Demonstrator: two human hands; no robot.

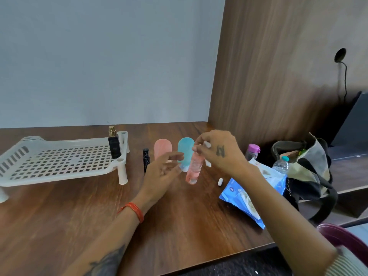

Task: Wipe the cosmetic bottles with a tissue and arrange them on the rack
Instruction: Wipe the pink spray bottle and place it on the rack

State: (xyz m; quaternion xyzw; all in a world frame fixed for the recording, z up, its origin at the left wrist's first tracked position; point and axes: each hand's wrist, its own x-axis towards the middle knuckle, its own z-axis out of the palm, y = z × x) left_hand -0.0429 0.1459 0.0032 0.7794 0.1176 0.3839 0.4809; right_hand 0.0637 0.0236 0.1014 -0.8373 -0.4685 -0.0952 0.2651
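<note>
Pink bottle hangs, seemingly pinched by raised right hand

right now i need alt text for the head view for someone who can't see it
A person's right hand holds a clear pink bottle by its top above a wooden table, the open left hand beside it. Behind stand pink and blue tubes; a dark perfume bottle stands on the white rack at left.

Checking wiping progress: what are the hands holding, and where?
Right hand pinches the pink bottle by its top; left hand holds nothing.
</note>
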